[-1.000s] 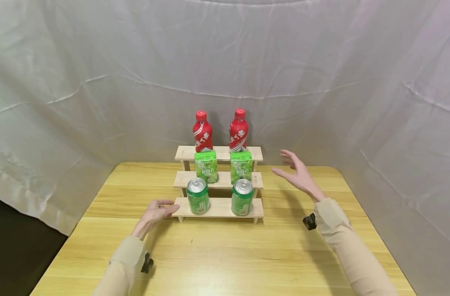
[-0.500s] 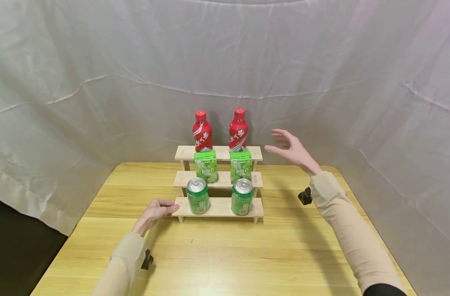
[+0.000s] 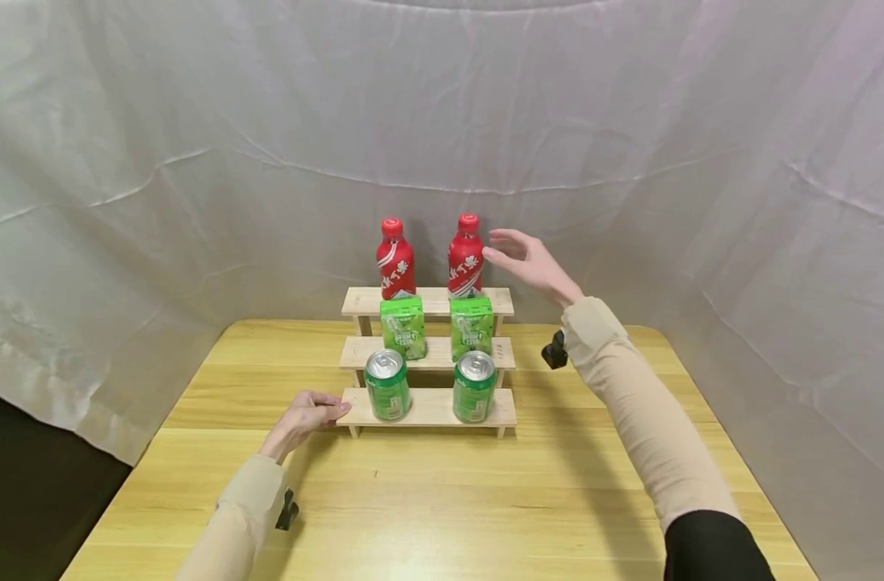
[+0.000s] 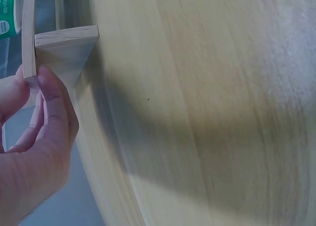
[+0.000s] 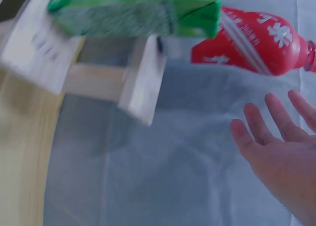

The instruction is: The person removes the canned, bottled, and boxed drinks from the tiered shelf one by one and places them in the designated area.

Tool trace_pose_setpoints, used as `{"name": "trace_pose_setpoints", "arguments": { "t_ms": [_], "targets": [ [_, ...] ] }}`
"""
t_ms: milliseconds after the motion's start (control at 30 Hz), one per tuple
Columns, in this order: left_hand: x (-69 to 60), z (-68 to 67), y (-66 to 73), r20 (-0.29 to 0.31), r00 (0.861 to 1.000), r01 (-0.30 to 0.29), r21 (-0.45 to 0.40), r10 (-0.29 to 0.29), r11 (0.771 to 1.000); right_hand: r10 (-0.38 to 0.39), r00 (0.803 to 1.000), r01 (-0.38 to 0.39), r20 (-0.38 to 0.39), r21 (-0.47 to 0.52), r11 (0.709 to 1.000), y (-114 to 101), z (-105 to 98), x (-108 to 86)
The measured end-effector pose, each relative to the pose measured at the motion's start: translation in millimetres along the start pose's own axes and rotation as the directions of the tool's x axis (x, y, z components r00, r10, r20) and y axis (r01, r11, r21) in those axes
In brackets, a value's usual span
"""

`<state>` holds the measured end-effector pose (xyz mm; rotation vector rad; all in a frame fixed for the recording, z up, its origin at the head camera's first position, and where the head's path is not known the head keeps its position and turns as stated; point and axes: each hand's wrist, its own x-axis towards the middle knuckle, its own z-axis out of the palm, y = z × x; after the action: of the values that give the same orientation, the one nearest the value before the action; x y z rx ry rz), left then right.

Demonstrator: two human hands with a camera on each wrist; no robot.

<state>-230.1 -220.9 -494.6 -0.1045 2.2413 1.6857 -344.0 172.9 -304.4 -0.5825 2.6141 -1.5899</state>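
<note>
A three-step wooden display rack (image 3: pixel 430 408) stands on the table. My left hand (image 3: pixel 302 420) pinches the left end of its lowest step between thumb and fingers; the left wrist view shows the board's edge (image 4: pixel 29 43) between them. Beside the right red bottle (image 3: pixel 466 257) on the top step, my right hand (image 3: pixel 532 262) hovers with fingers spread and nothing in them. In the right wrist view a gap shows between its fingertips (image 5: pixel 242 132) and that bottle. The left red bottle (image 3: pixel 395 260) is upright on the same step.
Two green drink cartons (image 3: pixel 404 329) stand on the middle step, and two green cans (image 3: pixel 387 386) on the lowest one. Grey cloth (image 3: pixel 594 145) hangs behind and at both sides of the wooden table (image 3: pixel 442 508).
My right hand has moved up and left, from the rack's right side to near the right red bottle. My left hand keeps its hold on the lowest step.
</note>
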Motion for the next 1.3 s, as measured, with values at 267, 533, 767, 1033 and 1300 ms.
{"name": "trace_pose_setpoints", "arguments": {
  "t_ms": [267,533,767,1033,1300],
  "targets": [
    [-0.6,-3.4,-0.6,0.002,1.0,0.008,0.002,-0.008,1.0,-0.012,1.0,0.012,-0.001,0.06,0.998,-17,22,25.0],
    [-1.7,-3.9,-0.7,-0.001,1.0,0.0,0.015,0.0,1.0,-0.011,1.0,0.013,-0.019,0.08,0.997,-24,35,35.8],
    [-0.3,-2.4,-1.0,-0.006,1.0,0.007,0.014,-0.006,1.0,0.01,0.998,-0.005,-0.063,0.086,0.996,-27,37,36.6],
    [2.1,-2.6,-4.2,-0.01,1.0,0.0,0.028,0.0,1.0,0.03,0.991,-0.022,-0.13,0.058,0.998,-31,34,35.7],
    [1.8,-0.9,-2.7,-0.018,1.0,0.002,0.037,-0.002,0.999,0.015,0.981,-0.006,-0.194,0.048,0.999,-34,12,27.8]
  ]
}}
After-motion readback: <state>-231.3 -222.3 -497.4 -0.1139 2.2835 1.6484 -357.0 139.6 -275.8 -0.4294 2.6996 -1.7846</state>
